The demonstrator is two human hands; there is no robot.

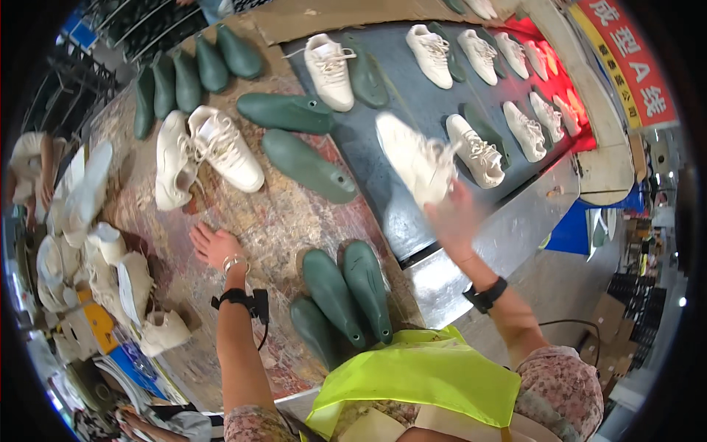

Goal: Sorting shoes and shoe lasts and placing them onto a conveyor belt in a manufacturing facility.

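Observation:
My right hand (451, 218) is blurred with motion over the grey conveyor belt (401, 110) and grips a white sneaker (414, 158) by its heel end. Beside it on the belt lies another white sneaker (476, 151). My left hand (213, 244) rests flat and empty on the worn wooden table (272, 221), fingers apart. Just past it lie two white sneakers (206, 151) side by side. Three dark green shoe lasts (342, 295) lie close to my body, between my arms.
Several green lasts (294, 140) lie on the table and its far left corner. More white sneakers and lasts ride the belt toward a red-lit tunnel (549, 59). A heap of white shoe uppers (96, 250) sits at the left. Another person's arm (44, 169) shows at far left.

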